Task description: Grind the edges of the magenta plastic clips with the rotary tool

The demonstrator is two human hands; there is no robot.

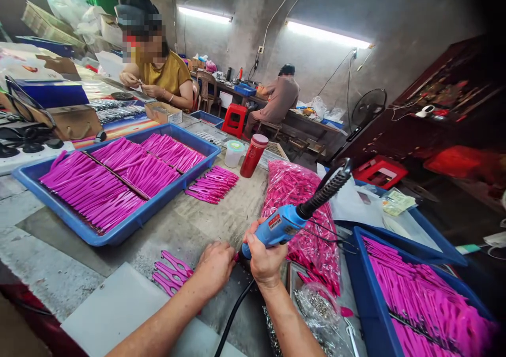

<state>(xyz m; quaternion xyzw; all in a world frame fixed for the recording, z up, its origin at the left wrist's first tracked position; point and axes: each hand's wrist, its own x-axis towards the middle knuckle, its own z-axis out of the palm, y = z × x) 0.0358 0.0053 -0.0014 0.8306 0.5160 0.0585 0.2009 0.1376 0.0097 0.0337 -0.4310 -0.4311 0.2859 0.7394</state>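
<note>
The right hand (268,256) wraps the blue driver (279,225) near its nose, thumb and fingers closed around the body. The left hand (216,264) has its fingers drawn in at that nose, closed on a pink part (236,257). Only a sliver of the part shows, over the middle of the tabletop (221,217) toward its near edge; how firmly it is held, I cannot tell.

For good work here, the left fingers should probably brace the part from the side, tips clear of the bit. The driver leans, its tail up and to the right; bringing its axis square to the part would likely help the bit seat without slipping. Light, steady pressure seems best.

Loose pieces (173,272) lie just beside the left wrist, within easy reach. Toward the tabletop's right edge, the bag of screws (318,301) sits close to the right forearm, so the elbow is best kept from sweeping it. The black cable (234,315) runs between the forearms toward the near edge and should hang slack.
</note>
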